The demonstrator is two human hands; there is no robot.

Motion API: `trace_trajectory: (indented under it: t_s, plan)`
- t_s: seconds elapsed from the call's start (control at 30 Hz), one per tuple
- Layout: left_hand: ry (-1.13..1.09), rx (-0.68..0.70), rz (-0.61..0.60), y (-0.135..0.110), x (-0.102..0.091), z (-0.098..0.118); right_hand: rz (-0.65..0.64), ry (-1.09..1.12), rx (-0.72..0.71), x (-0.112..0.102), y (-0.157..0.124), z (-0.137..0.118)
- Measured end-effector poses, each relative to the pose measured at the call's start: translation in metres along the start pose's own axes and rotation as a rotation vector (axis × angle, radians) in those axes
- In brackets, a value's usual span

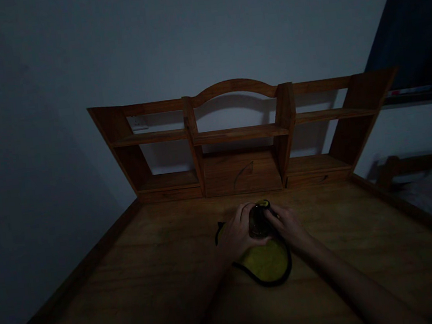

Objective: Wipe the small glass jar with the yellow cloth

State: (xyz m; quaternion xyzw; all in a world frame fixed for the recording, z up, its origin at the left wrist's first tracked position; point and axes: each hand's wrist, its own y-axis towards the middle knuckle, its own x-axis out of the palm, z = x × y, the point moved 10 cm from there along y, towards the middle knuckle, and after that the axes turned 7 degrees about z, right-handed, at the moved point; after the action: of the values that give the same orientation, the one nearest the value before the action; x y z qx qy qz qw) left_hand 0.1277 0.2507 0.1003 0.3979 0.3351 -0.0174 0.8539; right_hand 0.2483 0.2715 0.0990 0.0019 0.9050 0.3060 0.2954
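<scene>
Over the wooden desk, my left hand point(238, 233) is curled around the side of a dark, shiny, round object point(258, 222) that looks like a small glass cup; dim light hides its exact kind. A yellow cloth point(267, 261) with black edging hangs and spreads beneath both hands. My right hand point(286, 225) pinches a bunched part of this cloth against the right side of the glass, close to its rim. A corner of the cloth pokes out left of my left hand. My palms hide the lower part of the glass.
A wooden shelf unit point(241, 134) with several compartments stands at the back of the desk point(166, 271), against a pale wall. Raised wooden edges run along the desk's left and right sides. At the right are a chair back point(426, 162) and a dark board point(415, 30).
</scene>
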Motion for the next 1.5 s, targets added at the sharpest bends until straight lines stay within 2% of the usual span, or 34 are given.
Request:
trace_trajectory:
  t_s: [0.47, 0.73, 0.97, 1.27, 1.5]
  plan:
    - [0.005, 0.018, -0.01, 0.0, 0.001, 0.001, 0.072, -0.007, 0.02, 0.0, 0.0, 0.009]
    - [0.007, -0.021, -0.017, -0.001, 0.002, -0.005, 0.043, -0.039, -0.016, -0.002, 0.0, 0.002]
    - [0.013, -0.015, 0.001, -0.001, 0.001, -0.004, 0.073, -0.023, -0.014, -0.007, 0.001, -0.003]
    - [0.029, 0.006, -0.029, -0.001, 0.004, -0.004, 0.113, -0.084, 0.025, -0.002, 0.001, 0.012]
    - [0.036, 0.032, -0.023, 0.0, 0.003, 0.0, 0.129, -0.095, 0.034, -0.004, 0.001, 0.012]
